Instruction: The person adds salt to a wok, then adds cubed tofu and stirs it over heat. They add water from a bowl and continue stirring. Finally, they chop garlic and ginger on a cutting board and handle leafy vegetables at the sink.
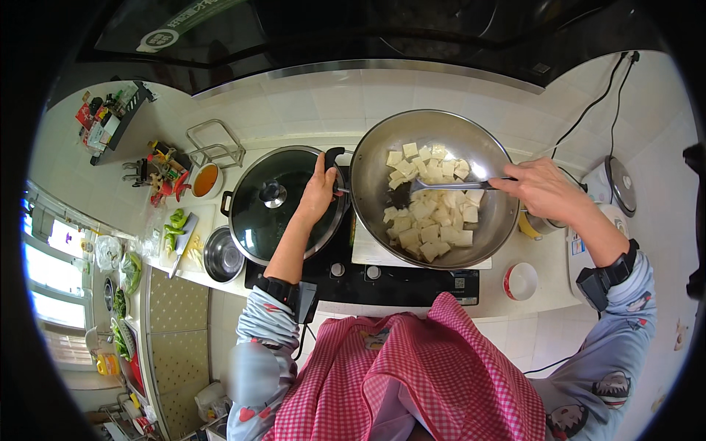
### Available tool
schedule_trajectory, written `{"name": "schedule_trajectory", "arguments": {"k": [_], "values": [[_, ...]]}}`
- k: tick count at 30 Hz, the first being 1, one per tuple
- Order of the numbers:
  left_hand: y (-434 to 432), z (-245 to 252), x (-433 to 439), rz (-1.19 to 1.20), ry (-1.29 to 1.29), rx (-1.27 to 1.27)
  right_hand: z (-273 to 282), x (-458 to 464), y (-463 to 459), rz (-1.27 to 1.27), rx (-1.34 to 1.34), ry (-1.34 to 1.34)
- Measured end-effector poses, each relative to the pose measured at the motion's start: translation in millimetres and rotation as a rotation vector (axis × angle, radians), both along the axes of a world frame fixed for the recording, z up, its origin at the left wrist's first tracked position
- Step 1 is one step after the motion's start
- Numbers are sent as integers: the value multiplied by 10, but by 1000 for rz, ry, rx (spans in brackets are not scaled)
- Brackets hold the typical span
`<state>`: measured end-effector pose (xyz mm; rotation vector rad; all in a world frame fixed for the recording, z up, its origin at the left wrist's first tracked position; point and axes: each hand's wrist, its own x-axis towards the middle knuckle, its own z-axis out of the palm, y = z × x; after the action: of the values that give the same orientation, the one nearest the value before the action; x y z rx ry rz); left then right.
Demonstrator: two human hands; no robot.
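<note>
A large steel wok [496, 242] sits tilted over the right side of the black gas hob [325, 286]. My left hand [319, 190] grips its black side handle [332, 158]. In my right hand [543, 184] is the handle of a metal spatula [449, 186], whose blade rests among the white tofu pieces [433, 223] inside the wok. The tofu lies in an upper and a lower cluster, with a darker patch of wok bottom near the blade. Left of the wok stands a wide pot with a glass lid [256, 226], partly behind my left forearm.
At left, a cutting board [207, 218] bears green peppers [175, 223] and a cleaver [185, 240]. Beside it are a steel bowl [223, 254] and a bowl of orange-brown liquid [206, 181]. A red-and-white bowl [521, 281] stands at right, near a rice cooker [600, 182]. The range hood [364, 38] hangs above.
</note>
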<state>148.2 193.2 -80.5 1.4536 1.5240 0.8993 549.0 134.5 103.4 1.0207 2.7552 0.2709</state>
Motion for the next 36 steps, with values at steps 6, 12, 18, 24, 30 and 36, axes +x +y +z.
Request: {"name": "schedule_trajectory", "arguments": {"k": [6,12,18,24,30,36], "values": [[-6,25,9,-6,10,-6,-18,109,-118,-195,12,125],[-18,35,18,-5,-12,2,-478,-161,-141,-438,108,336],[-11,14,4,-10,-15,-2,-753,-595,-116,-524,89,317],[-12,-6,-8,-14,-28,-9,-427,-488,-391,-397,-61,282],[-3,-2,-13,-26,-2,5,-3,-290,-653,-437,152,301],[1,-6,-7,-30,-18,9,442,-9,-971,-381,190,214]]}}
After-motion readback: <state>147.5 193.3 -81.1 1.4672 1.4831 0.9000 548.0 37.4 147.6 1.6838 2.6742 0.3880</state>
